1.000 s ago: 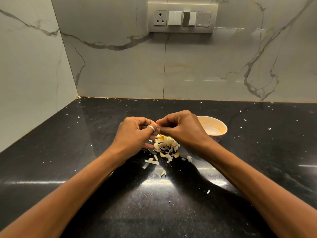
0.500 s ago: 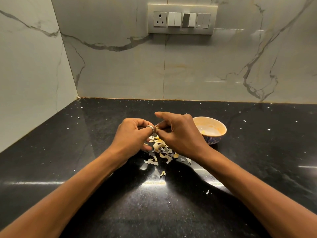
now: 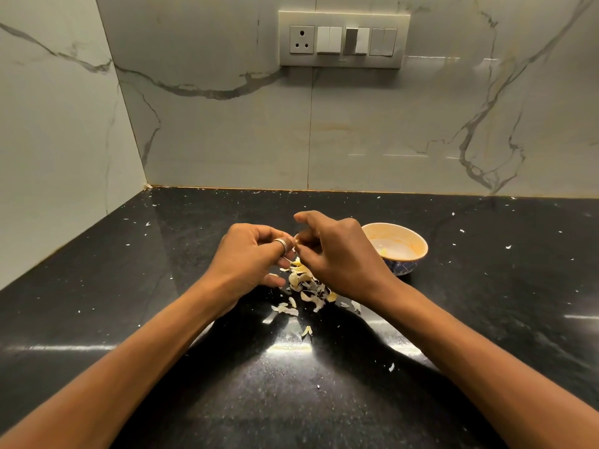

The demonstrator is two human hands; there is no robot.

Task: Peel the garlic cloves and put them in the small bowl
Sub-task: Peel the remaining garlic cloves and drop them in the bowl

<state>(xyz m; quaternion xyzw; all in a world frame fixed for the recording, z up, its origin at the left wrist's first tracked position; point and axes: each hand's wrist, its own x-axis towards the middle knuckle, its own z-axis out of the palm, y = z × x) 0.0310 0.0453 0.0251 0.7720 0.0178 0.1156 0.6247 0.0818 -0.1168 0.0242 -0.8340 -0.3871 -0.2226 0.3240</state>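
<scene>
My left hand (image 3: 251, 257), with a ring on one finger, and my right hand (image 3: 340, 257) meet above a pile of garlic skins and cloves (image 3: 306, 285) on the black counter. Between their fingertips they pinch a small garlic clove (image 3: 295, 240), mostly hidden by the fingers. My right forefinger is stretched out above it. The small bowl (image 3: 410, 246), pale orange inside and blue-patterned outside, stands just right of my right hand, with a pale piece at its bottom.
Loose skin flakes (image 3: 285, 309) are scattered on the black counter (image 3: 162, 286) in front of the pile and further out. Marble walls close the back and left side; a switch panel (image 3: 343, 38) sits on the back wall.
My right hand has shifted left off the bowl's rim, and its forefinger has straightened. The pile below shows more.
</scene>
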